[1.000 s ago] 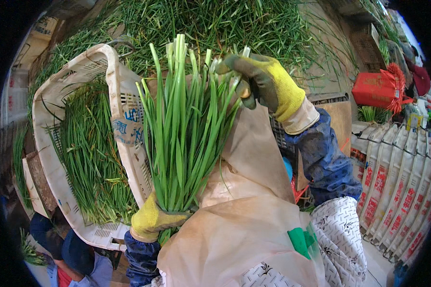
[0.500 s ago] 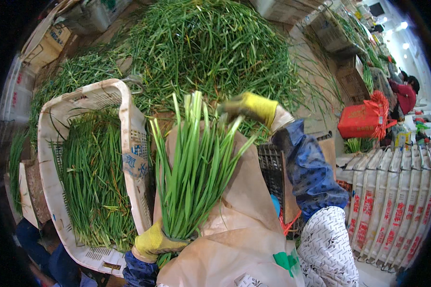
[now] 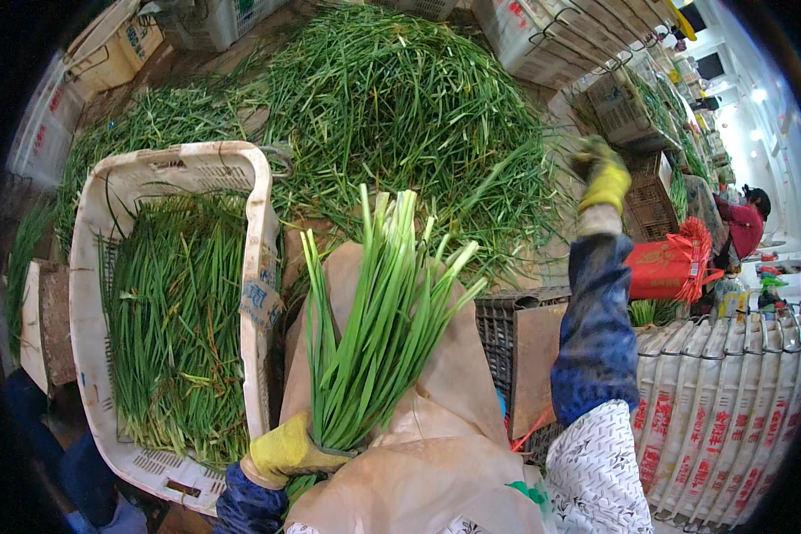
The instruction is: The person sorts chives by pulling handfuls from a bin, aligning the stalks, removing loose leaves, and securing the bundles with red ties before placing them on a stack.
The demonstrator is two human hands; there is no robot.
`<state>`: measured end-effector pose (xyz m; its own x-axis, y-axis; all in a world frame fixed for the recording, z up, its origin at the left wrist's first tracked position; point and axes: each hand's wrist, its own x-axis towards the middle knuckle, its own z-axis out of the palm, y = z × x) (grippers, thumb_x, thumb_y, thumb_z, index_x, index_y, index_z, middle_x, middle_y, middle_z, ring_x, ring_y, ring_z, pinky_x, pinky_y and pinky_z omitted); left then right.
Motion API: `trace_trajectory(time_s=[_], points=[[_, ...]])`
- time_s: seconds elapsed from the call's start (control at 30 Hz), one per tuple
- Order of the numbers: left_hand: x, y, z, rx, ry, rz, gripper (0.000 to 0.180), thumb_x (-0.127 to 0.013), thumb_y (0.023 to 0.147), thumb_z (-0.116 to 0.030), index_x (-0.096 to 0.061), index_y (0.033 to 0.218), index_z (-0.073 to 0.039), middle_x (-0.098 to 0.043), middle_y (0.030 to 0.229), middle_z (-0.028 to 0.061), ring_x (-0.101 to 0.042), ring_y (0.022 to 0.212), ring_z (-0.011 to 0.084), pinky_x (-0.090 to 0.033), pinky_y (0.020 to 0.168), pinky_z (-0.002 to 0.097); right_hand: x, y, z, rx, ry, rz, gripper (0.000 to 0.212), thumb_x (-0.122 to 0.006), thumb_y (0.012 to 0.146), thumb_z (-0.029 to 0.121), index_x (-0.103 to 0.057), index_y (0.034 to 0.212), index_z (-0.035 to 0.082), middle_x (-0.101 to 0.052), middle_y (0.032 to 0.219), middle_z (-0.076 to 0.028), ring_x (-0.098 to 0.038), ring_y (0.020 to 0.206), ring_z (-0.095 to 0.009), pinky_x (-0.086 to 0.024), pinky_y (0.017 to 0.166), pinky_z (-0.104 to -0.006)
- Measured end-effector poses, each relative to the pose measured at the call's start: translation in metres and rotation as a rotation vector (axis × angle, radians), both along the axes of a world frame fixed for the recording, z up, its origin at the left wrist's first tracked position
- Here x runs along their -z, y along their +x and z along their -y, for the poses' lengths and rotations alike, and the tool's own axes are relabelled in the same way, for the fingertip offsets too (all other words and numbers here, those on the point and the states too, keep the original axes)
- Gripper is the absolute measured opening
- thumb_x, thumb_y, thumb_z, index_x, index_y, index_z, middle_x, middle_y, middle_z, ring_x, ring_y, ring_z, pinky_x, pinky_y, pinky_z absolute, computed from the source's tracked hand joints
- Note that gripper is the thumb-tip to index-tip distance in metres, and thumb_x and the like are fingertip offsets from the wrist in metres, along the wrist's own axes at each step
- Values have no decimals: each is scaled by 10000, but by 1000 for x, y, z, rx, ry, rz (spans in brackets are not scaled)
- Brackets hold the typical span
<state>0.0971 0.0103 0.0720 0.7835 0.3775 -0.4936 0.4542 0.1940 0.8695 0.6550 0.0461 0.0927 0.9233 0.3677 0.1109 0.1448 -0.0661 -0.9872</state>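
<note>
Yellow-gloved left hand (image 3: 287,452) grip closed around upright chive bunch (image 3: 374,329), right hand (image 3: 602,173) outstretched over chive heap (image 3: 400,107), grip unclear

Left hand (image 3: 287,452) and right hand (image 3: 603,173): yellow work gloves, the right one grimy. Blue patterned sleeve covers; white patterned garment; tan apron (image 3: 427,481) in front.

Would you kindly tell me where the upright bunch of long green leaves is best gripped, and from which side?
Grip the bunch of long green leaves at its narrow base, where the stalks are gathered tight; the tops fan apart loosely. Come from the left and low, as the yellow-gloved left hand does, since the tan apron lies behind it.
</note>
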Motion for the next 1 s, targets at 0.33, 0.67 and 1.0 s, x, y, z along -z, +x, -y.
trace_trajectory(time_s=[0.33, 0.67, 1.0], points=[[11, -2, -1, -41, -274, 22, 635, -867, 672, -264, -597, 1182, 3, -689, 1074, 135, -666, 954, 197, -518, 824, 328, 43, -135, 6, -1751, -474, 775, 203, -564, 936, 162, -688, 1094, 131, -679, 1004, -58, -646, 785, -195, -533, 678, -340], [22, -10, 2, -34, -274, -58, 857, -887, 647, -194, -430, 1336, 32, -638, 1196, 120, -626, 1040, 168, -497, 920, 309, 22, -106, 39, -544, -294, -212, 224, -659, 862, 181, -678, 991, -1, -691, 845, -60, -643, 754, -125, -522, 701, -283], [28, -8, 8, -60, -340, -10, 797, -877, 662, -140, -462, 1324, 18, -640, 1191, 109, -618, 1051, 161, -501, 919, 319, 61, -176, -9, -1299, -789, 551, 298, -693, 834, 321, -698, 968, 55, -671, 949, -124, -641, 847, -281, -510, 700, -366]])
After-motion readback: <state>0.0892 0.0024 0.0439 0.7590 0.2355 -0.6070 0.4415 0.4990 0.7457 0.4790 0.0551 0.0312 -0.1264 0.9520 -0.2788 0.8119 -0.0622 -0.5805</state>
